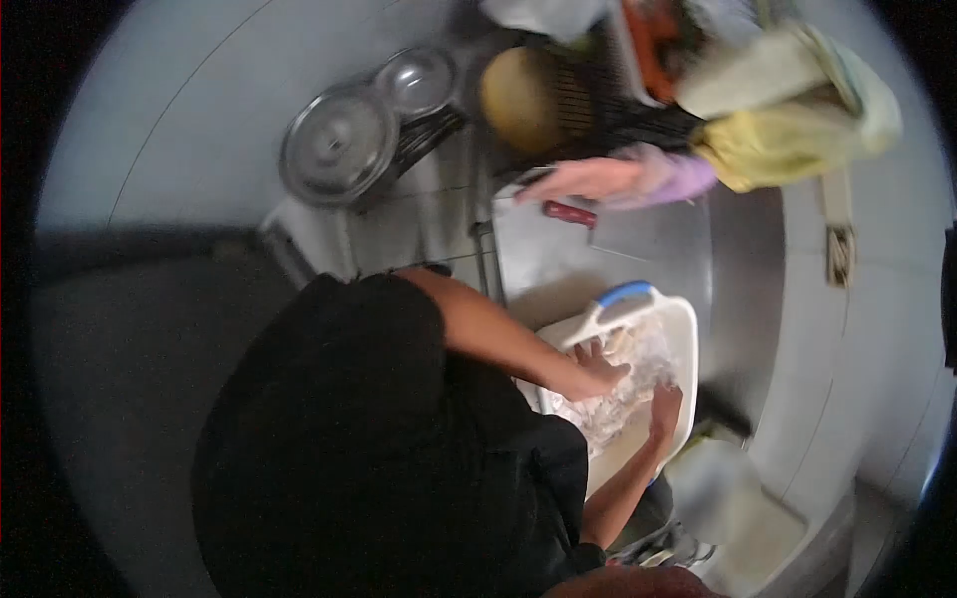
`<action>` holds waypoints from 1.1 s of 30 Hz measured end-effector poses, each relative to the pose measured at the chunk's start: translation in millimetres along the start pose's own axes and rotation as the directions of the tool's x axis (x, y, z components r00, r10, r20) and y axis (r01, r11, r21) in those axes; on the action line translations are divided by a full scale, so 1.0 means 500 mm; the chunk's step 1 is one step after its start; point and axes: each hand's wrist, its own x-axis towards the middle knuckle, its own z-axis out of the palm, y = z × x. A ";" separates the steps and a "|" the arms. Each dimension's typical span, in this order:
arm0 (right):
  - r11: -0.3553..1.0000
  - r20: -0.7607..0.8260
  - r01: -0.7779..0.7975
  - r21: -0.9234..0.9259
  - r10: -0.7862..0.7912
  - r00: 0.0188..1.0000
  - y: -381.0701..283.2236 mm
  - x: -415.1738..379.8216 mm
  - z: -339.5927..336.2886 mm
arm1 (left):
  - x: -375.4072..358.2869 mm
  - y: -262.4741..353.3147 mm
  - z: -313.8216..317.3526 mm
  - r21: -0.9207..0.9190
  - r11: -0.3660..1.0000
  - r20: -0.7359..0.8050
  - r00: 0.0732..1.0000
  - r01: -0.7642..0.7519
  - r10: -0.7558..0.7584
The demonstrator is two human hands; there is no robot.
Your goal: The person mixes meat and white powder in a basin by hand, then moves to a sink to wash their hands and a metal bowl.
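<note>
Two bare hands are inside a white basin [686, 334] on the metal bench [670, 249], in a mass of whitish, powdery-looking pieces [598, 417]. Left hand [598, 377]: pressed into the pieces, visible digits parted; whether its grip pinches anything cannot be told. Right hand [666, 402]: at the opposite inner wall, fingertips sunk in the pieces; state of grip cannot be told.

Obstructions: the person's black clothing [389, 429] and both forearms cover part of the basin's near side. Its blue handle [625, 292] is unobstructed.

Surroundings: near that handle lies a red-handled tool [570, 213]. Just beside it is a pink, lilac and yellow sleeve-like item [638, 177], blurred; whether worn or lying loose cannot be determined. Toward the top of the view stand a dark rack [576, 100], a round yellow object [518, 98] and a container with orange-red contents [653, 50]. Two round lids, one large [339, 145] and one small [417, 82], sit well apart from the basin. Beyond its opposite end is a pale, blurred board-like item [763, 543].
</note>
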 end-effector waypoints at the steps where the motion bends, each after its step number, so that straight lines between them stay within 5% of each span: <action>1: 0.997 -0.022 -0.025 0.067 0.027 0.999 0.018 0.044 0.016 | 0.013 -0.008 0.008 0.000 1.000 0.022 0.999 0.029 -0.029; 5: 0.920 0.162 -0.177 0.351 0.126 0.979 0.177 0.233 0.106 | 0.078 -0.011 0.050 -0.257 0.966 -0.086 0.994 0.040 -0.065; 8: 0.780 0.350 -0.274 0.563 0.076 0.934 0.010 0.238 0.123 | 0.068 0.016 0.011 -0.445 0.894 -0.026 0.997 0.049 -0.068; 9: 0.842 0.274 -0.175 0.510 0.034 0.961 0.117 0.314 0.140 | 0.066 0.015 0.004 -0.496 0.867 -0.010 0.998 0.044 -0.057; 12: 0.767 0.454 -0.333 0.548 0.062 0.889 0.015 0.228 0.114 | 0.027 0.015 -0.005 -0.637 0.770 0.011 0.999 0.039 -0.041; 15: 0.958 0.406 -0.283 -0.037 0.273 0.872 -0.108 0.120 0.066 | 0.005 0.031 -0.018 -0.686 0.728 -0.040 0.998 0.007 -0.047; 16: 0.930 0.399 -0.240 -0.278 0.340 0.852 -0.117 0.105 0.055 | 0.006 0.035 -0.006 -0.576 0.816 -0.142 0.989 -0.056 -0.033; 18: 0.968 0.188 0.091 -0.233 -0.047 0.981 -0.129 0.042 0.026 | 0.005 0.040 0.019 -0.299 0.946 -0.336 0.942 -0.125 0.019; 19: 0.943 0.073 0.243 -0.230 -0.232 0.970 -0.140 0.001 0.012 | 0.015 0.022 0.018 0.004 0.965 -0.235 0.937 -0.264 0.257; 20: 0.982 0.142 0.096 -0.163 -0.073 0.987 -0.198 -0.031 -0.023 | 0.023 0.006 0.013 0.269 0.859 -0.118 0.870 -0.436 0.479; 21: 0.955 0.073 0.114 -0.275 -0.098 0.993 -0.153 -0.022 -0.051 | 0.053 -0.006 -0.036 0.477 0.485 0.317 0.658 -0.733 0.683; 23: 0.994 -0.025 0.056 -0.093 -0.059 0.998 -0.186 -0.041 -0.100 | 0.058 -0.011 -0.020 0.436 0.104 0.624 0.383 -0.894 0.681; 25: 0.987 -0.155 0.104 0.126 -0.084 0.984 -0.214 -0.060 -0.130 | 0.036 -0.005 0.027 0.456 0.321 0.377 0.507 -0.830 0.775; 26: 0.959 -0.215 0.190 0.210 -0.144 0.966 -0.175 -0.048 -0.143 | 0.034 -0.016 0.037 0.494 0.267 0.283 0.443 -0.828 0.851; 28: 0.977 -0.520 0.201 0.066 -0.138 0.843 -0.090 -0.001 -0.089 | 0.016 -0.036 0.042 0.592 0.190 0.079 0.291 -0.784 0.954; 29: 0.985 -0.640 0.163 -0.049 -0.157 0.752 -0.036 0.030 -0.047 | 0.051 -0.048 0.024 0.568 0.150 0.242 0.338 -0.809 0.909; 31: 0.835 -0.465 0.277 -0.475 -0.506 0.727 -0.023 0.021 0.005 | 0.064 -0.032 0.026 0.611 0.029 0.421 0.356 -0.791 0.834; 33: 0.869 -0.404 0.312 -0.384 -0.462 0.790 -0.091 -0.024 -0.004 | 0.051 -0.021 0.041 0.721 -0.111 0.472 0.369 -0.684 0.801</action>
